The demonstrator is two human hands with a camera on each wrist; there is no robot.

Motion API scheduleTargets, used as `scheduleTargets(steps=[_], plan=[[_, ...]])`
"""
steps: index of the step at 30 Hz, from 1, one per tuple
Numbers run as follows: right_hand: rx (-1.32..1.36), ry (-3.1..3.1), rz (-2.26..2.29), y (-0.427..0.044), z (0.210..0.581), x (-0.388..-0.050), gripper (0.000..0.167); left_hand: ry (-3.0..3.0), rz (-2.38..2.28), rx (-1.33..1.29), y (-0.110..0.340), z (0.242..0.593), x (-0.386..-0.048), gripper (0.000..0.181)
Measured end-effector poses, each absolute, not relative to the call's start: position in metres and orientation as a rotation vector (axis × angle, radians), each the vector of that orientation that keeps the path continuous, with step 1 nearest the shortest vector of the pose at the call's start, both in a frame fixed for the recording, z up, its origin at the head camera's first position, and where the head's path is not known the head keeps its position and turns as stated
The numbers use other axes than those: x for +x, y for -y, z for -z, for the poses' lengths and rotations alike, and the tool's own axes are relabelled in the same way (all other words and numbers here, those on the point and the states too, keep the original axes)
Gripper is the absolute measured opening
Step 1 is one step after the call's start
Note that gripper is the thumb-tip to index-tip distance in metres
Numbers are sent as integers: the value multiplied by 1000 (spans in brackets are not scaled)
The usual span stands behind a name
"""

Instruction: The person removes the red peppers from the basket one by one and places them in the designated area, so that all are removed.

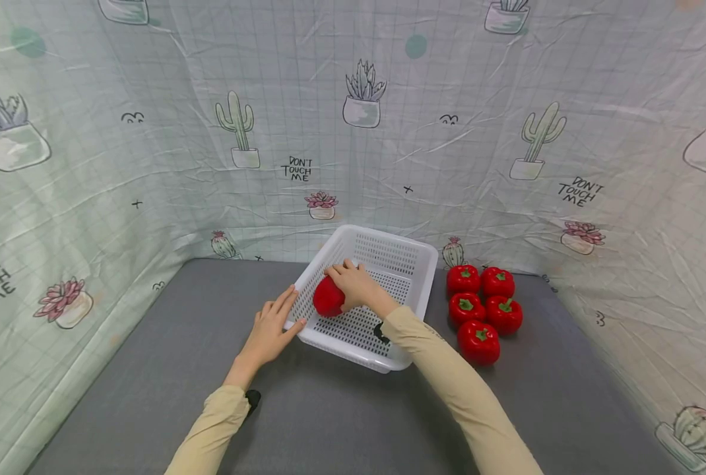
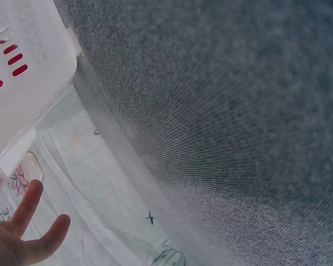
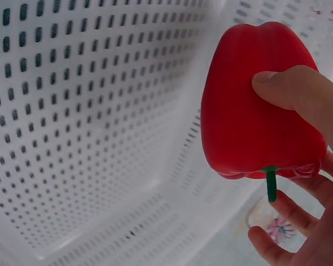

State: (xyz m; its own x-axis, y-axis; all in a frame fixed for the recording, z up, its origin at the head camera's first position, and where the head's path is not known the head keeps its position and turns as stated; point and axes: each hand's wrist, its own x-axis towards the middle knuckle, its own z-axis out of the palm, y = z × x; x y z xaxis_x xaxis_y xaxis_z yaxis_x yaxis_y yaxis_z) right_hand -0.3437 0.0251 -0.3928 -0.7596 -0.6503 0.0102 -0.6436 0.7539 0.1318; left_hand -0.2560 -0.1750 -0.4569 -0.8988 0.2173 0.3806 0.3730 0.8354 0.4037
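Note:
A white perforated plastic basket (image 1: 344, 351) stands on the grey table. Inside its left half, my right hand (image 1: 355, 285) grips a red bell pepper (image 1: 327, 298). Seen from the right wrist, the thumb presses the red side of the pepper (image 3: 261, 116), and its green stem points down in that view. My left hand (image 1: 272, 330) touches the basket's left corner, its fingers extended along the rim and the thumb by the front edge. In the left wrist view, two fingers of the left hand (image 2: 28, 233) stick out straight beside the basket wall (image 2: 28, 100).
Several red bell peppers (image 1: 478, 342) sit in a cluster on the table (image 1: 341, 422), right of the basket. A pale curtain (image 1: 412, 165) printed with potted cacti surrounds the table at the back and sides. Something small and black (image 1: 381, 332) shows beside the right sleeve.

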Motion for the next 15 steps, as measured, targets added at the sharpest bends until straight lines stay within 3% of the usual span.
scheduleTargets(steps=[15], plan=[[1118,2827,56,-37,350,-321,81,2695,702,-440,176,455,-256,61]])
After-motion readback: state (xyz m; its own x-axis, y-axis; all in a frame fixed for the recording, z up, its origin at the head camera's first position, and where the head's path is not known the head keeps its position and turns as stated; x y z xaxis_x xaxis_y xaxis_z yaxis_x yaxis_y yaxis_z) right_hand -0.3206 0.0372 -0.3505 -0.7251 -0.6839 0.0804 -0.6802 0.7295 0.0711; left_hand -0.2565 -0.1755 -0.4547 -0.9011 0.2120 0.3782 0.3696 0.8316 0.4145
